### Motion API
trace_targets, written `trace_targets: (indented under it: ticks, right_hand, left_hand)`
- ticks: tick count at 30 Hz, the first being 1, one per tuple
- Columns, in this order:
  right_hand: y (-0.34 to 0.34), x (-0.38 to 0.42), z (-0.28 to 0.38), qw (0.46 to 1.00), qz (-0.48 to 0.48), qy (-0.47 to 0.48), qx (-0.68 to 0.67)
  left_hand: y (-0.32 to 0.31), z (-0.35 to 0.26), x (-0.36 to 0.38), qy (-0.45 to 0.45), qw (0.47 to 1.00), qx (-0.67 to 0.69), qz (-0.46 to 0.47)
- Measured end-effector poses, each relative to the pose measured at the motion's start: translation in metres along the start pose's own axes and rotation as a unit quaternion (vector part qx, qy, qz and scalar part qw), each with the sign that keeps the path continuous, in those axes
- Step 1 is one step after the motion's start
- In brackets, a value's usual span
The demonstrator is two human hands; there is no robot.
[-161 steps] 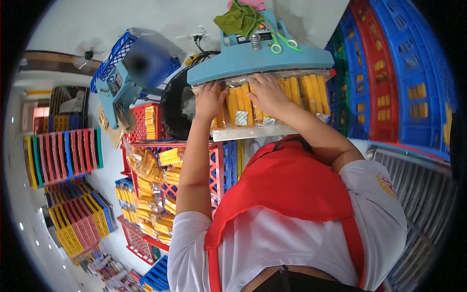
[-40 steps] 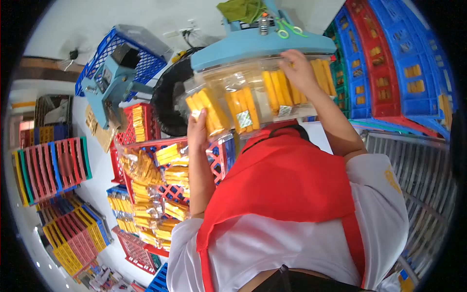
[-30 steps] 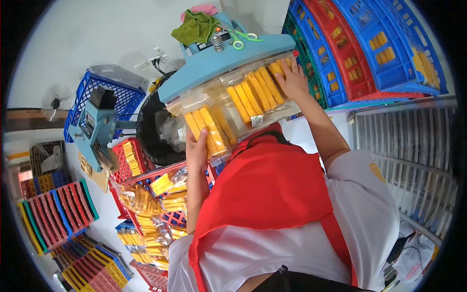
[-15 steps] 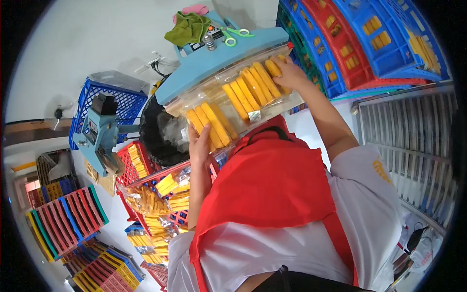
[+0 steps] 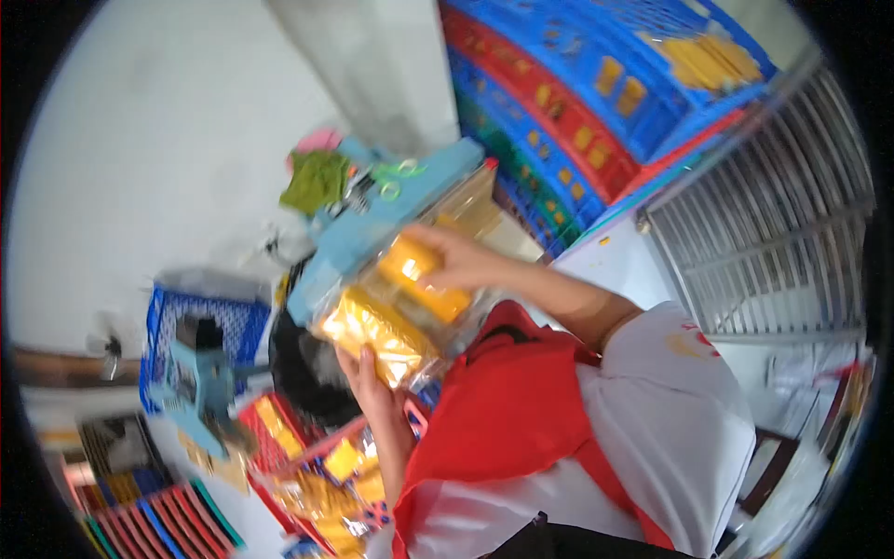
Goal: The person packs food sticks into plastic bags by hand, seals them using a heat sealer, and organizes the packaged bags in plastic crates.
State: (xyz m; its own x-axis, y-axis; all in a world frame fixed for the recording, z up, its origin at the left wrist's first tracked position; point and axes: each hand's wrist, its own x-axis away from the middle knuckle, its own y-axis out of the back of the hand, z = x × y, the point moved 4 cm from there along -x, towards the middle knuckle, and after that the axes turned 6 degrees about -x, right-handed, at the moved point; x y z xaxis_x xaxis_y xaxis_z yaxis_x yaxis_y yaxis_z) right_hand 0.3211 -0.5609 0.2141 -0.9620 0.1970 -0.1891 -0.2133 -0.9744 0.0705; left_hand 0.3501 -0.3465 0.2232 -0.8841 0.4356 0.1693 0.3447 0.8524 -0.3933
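Hands on both ends carry the work: the left hand [image 5: 368, 377] cups the lower near end of a clear bag of yellow sticks [image 5: 396, 312] from beneath, fingers curled up around its edge, while the right hand [image 5: 456, 265] lies across the upper part, fingers spread and pressing down on the plastic. The bag hangs tilted in the air, just in front of the light-blue sealing machine [image 5: 372, 228] and above the red apron [image 5: 507, 401]. Motion blur hides whether its mouth is sealed. To carry it well, I judge the weight should stay on the lower palm, the upper hand only steadying, so the sticks do not slide or snap, and the bag should clear the machine's edge. Green scissors [image 5: 396, 177] and a green cloth [image 5: 315, 180] lie on the machine; stacked blue and red crates [image 5: 596, 84] stand beyond it.
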Motion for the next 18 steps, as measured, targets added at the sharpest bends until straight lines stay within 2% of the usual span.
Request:
trace_targets:
  ticks: [2, 3, 5, 6, 7, 8, 9, 10, 11, 13, 15, 16, 18]
  right_hand:
    - [-0.018, 0.003, 0.036, 0.981, -0.014, 0.027, 0.194]
    - [-0.017, 0.005, 0.056, 0.979, -0.030, 0.026, 0.201]
    - [-0.015, 0.011, 0.089, 0.955, -0.060, -0.020, 0.291]
    - [-0.011, 0.015, 0.101, 0.952, -0.068, -0.023, 0.297]
    - [-0.003, 0.020, 0.115, 0.947, -0.103, 0.031, 0.302]
    - [0.005, 0.025, 0.132, 0.939, -0.136, 0.086, 0.305]
    - [0.014, 0.030, 0.146, 0.937, -0.139, 0.089, 0.308]
    - [0.025, 0.038, 0.165, 0.922, -0.158, 0.117, 0.334]
    - [0.036, 0.045, 0.181, 0.905, -0.179, 0.146, 0.356]
    - [0.064, 0.065, 0.213, 0.851, -0.231, 0.262, 0.393]
    - [0.103, 0.086, 0.251, 0.781, -0.275, 0.379, 0.413]
    - [0.127, 0.095, 0.265, 0.771, -0.274, 0.422, 0.391]
    - [0.184, 0.112, 0.306, 0.678, -0.267, 0.522, 0.443]
  left_hand:
    - [-0.009, 0.001, -0.006, -0.053, 0.998, -0.029, 0.035]
    - [-0.016, 0.001, -0.007, -0.051, 0.997, -0.028, 0.053]
    - [-0.031, -0.009, -0.005, -0.105, 0.993, -0.008, 0.046]
    - [-0.044, -0.017, -0.004, -0.133, 0.988, -0.044, 0.065]
    - [-0.055, -0.021, -0.004, -0.132, 0.988, -0.039, 0.071]
    - [-0.068, -0.030, -0.002, -0.197, 0.971, -0.112, 0.077]
    - [-0.083, -0.040, 0.001, -0.263, 0.943, -0.187, 0.081]
    - [-0.102, -0.044, 0.003, -0.243, 0.962, -0.053, 0.118]
    - [-0.117, -0.052, 0.004, -0.249, 0.959, -0.058, 0.120]
    - [-0.152, -0.071, 0.012, -0.345, 0.911, -0.153, 0.169]
    - [-0.192, -0.088, 0.016, -0.424, 0.871, -0.187, 0.164]
    - [-0.216, -0.099, 0.016, -0.474, 0.845, -0.193, 0.158]
    - [-0.275, -0.121, 0.017, -0.553, 0.802, -0.180, 0.137]
